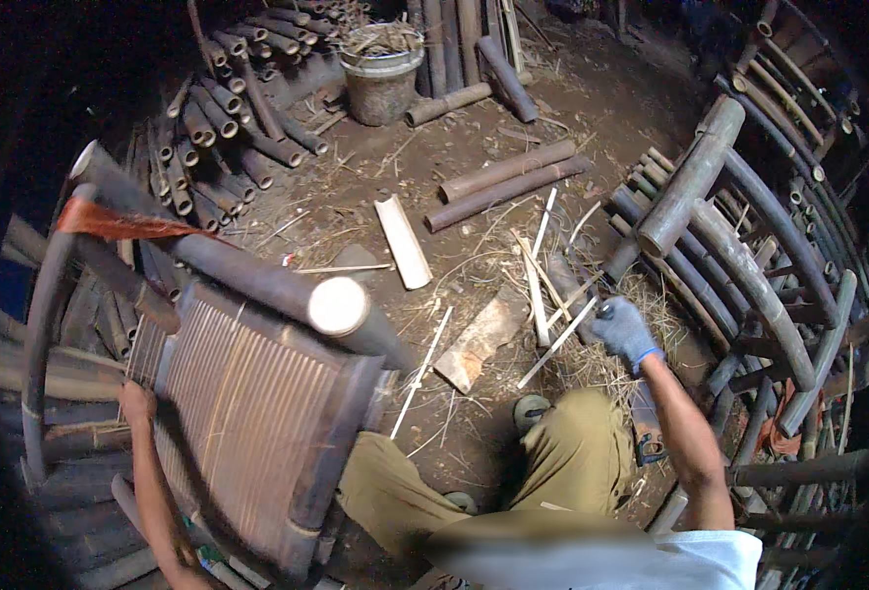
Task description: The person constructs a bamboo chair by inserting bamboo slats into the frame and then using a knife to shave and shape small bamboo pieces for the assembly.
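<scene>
A bamboo chair (247,393) with a slatted panel and thick pole rails leans in front of me on the left. My left hand (137,403), bare, is closed at the outer edge of its slats, close to a thin strip. An orange band (129,219) wraps the chair's far corner. Out to the right, above the littered floor, my right hand (625,332) wears a grey-blue glove and has its fingers curled in. What it holds, if anything, is hidden. The upper end of a pale bamboo strip (557,344) reaches close to those fingers.
A saw (649,433) rests beside my right knee. Two bamboo lengths (508,185), a split piece (403,241) and a flat wood block (479,339) lie ahead. Farther back are stacked poles (223,118) and a bucket (383,84). Another bamboo frame (749,256) stands right.
</scene>
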Tool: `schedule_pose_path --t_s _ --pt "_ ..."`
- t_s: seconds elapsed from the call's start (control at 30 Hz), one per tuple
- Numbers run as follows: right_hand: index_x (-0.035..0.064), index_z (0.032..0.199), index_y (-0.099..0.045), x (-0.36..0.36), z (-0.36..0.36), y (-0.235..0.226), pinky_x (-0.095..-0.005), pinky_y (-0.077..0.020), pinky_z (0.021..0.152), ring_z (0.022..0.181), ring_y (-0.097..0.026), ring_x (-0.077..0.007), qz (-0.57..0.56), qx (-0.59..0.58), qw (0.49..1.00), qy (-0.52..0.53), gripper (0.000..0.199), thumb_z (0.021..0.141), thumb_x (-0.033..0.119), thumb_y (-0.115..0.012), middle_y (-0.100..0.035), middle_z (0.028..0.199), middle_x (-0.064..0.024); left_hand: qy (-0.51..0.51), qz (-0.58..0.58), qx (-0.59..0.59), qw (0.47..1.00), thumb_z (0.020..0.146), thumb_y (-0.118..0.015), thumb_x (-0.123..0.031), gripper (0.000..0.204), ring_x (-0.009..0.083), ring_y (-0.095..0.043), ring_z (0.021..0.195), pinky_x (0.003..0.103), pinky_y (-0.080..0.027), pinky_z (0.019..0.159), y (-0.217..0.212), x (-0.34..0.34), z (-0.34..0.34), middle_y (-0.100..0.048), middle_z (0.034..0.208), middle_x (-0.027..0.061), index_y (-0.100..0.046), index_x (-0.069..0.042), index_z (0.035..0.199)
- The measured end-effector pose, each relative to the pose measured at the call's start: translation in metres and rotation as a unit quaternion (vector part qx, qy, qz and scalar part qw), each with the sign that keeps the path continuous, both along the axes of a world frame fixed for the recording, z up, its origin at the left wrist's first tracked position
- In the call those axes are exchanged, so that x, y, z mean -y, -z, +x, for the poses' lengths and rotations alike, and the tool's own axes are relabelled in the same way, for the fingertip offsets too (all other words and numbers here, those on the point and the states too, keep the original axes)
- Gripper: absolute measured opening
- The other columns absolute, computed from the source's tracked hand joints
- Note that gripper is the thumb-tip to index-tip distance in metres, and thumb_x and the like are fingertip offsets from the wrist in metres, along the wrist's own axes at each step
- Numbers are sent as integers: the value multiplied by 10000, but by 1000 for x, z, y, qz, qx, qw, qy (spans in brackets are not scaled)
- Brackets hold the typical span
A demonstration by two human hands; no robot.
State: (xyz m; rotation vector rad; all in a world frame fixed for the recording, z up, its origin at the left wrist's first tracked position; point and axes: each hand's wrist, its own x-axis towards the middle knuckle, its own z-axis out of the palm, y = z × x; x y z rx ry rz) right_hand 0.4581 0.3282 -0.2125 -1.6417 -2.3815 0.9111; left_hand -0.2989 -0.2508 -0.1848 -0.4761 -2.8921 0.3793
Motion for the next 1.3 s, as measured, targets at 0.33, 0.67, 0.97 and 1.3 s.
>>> schedule_pose_path --t_s 0.33,0.67,0.97,1.3 --pt "-4 1036 -588 -23 9 246 -502 -503 844 980 -628 -425 59 62 985 149 445 822 366 -710 -628 1020 -261 289 334 -41 896 965 -556 -81 293 302 -473 1290 409 -362 1082 -120 -234 348 -520 1345 180 -578 36 1232" --pt "3 1036 -594 -34 22 265 -490 -522 820 941 -628 -423 101 30 975 198 353 848 291 -674 -617 1033 -242 300 337 267 851 850 -633 -67 184 309 -613 1028 401 -471 930 -75 -294 508 -644 1085 178 -676 29 1001" --pt "-16 1117 -608 -9 -30 264 -461 -520 870 1036 -608 -377 2 73 993 95 494 836 378 -704 -587 1132 -230 318 307 429 788 865 -677 -59 155 298 -663 944 345 -524 825 -11 -307 571 -676 1025 140 -701 -11 1011" --pt "17 968 -604 -20 18 223 -502 -514 755 859 -660 -401 -37 -83 987 133 300 846 290 -626 -662 939 -232 199 368 529 738 945 -631 -104 152 129 -609 792 265 -485 689 66 -333 585 -670 935 52 -705 -19 1047"
